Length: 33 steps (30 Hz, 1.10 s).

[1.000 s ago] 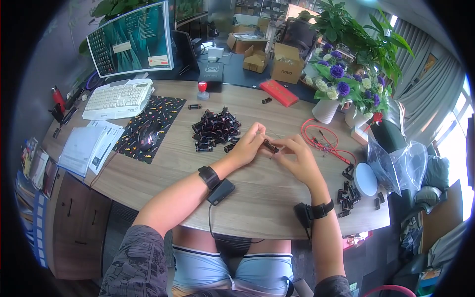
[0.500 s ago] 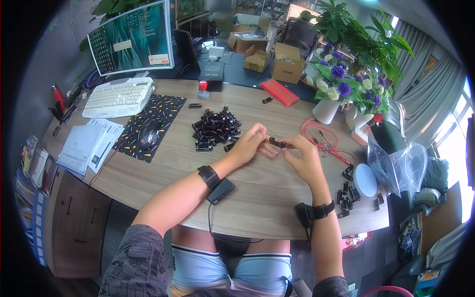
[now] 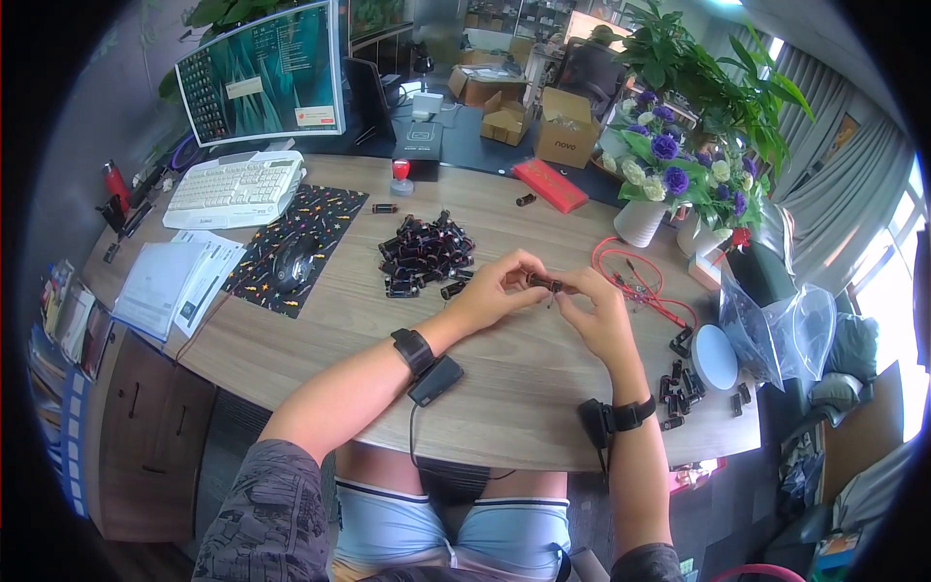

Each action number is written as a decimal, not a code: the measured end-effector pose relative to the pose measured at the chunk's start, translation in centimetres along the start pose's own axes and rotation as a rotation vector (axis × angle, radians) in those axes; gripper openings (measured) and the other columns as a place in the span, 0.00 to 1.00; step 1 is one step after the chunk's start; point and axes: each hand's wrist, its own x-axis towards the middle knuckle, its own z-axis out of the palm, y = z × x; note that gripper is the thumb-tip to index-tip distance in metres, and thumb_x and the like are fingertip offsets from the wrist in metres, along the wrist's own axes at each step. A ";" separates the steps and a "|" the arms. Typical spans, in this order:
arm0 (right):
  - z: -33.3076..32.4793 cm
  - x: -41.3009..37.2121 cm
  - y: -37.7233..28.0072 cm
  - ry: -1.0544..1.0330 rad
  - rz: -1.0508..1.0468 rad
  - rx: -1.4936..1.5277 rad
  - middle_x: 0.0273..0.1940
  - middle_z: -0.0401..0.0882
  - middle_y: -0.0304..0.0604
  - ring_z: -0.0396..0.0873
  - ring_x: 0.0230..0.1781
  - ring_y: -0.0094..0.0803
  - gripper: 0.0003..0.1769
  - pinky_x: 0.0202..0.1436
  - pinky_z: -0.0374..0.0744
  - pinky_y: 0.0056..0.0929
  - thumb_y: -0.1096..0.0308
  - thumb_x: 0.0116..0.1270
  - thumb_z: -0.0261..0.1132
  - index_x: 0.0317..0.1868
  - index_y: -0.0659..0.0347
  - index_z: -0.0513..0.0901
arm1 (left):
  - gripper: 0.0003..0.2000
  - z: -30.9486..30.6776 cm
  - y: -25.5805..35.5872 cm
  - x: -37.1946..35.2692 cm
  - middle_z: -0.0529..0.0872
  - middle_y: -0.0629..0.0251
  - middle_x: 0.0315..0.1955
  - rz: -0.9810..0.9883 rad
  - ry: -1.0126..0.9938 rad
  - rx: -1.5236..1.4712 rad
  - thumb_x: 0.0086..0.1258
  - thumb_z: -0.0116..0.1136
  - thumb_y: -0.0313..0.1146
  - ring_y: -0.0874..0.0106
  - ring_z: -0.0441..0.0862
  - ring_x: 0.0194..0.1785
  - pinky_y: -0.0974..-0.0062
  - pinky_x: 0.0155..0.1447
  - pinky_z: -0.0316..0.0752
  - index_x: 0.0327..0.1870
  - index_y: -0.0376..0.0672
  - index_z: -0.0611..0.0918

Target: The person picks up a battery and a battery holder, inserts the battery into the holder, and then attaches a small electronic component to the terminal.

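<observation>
My left hand (image 3: 497,288) and my right hand (image 3: 593,312) meet above the wooden desk (image 3: 504,378), both pinching one small black cylindrical part (image 3: 543,283) between their fingertips. The part lies roughly level, and thin wire leads hang from its right end. Just beyond my left hand lies a pile of several similar black parts (image 3: 422,254). A smaller group of the same parts (image 3: 684,383) lies to the right of my right forearm. Both wrists wear black bands with small devices.
A red wire bundle (image 3: 635,276) lies right of my hands. A white round disc (image 3: 716,357) and clear plastic bag (image 3: 781,325) sit at the right edge. Mouse (image 3: 294,264), mat, keyboard (image 3: 235,191), papers (image 3: 175,281) and monitor (image 3: 262,82) fill the left; flower vase (image 3: 642,218) and boxes stand behind.
Both hands have lifted slightly and drawn closer together around the part. The part has turned from slanted to nearly level between the fingertips.
</observation>
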 end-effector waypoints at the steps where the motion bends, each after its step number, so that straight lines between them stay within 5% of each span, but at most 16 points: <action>1: 0.0 0.0 0.0 0.001 0.004 0.004 0.48 0.89 0.49 0.89 0.48 0.39 0.20 0.57 0.85 0.35 0.79 0.67 0.71 0.59 0.63 0.91 | 0.16 0.1 0.1 -0.1 0.85 0.69 0.56 -0.001 0.001 0.000 0.77 0.72 0.26 0.79 0.83 0.59 0.76 0.64 0.80 0.60 0.43 0.80; 11: 0.3 -0.1 0.8 0.053 0.042 0.053 0.48 0.90 0.44 0.89 0.50 0.30 0.21 0.59 0.84 0.30 0.78 0.72 0.69 0.64 0.65 0.88 | 0.11 0.3 0.4 -0.2 0.86 0.71 0.47 -0.007 0.061 -0.023 0.77 0.73 0.27 0.81 0.83 0.50 0.77 0.57 0.80 0.54 0.40 0.83; 18: 0.4 0.0 0.9 0.110 0.244 0.321 0.46 0.89 0.43 0.89 0.47 0.26 0.10 0.58 0.85 0.29 0.76 0.76 0.72 0.54 0.71 0.86 | 0.10 -0.1 0.3 -0.1 0.86 0.70 0.44 0.075 0.137 0.155 0.76 0.74 0.28 0.81 0.84 0.48 0.77 0.53 0.81 0.51 0.40 0.83; 33: 1.3 0.0 0.6 0.222 0.173 0.194 0.43 0.89 0.40 0.87 0.45 0.25 0.09 0.55 0.84 0.27 0.75 0.73 0.75 0.50 0.68 0.88 | 0.11 0.8 2.4 -0.2 0.87 0.65 0.38 0.253 0.114 0.474 0.69 0.77 0.31 0.73 0.84 0.41 0.74 0.48 0.79 0.47 0.41 0.87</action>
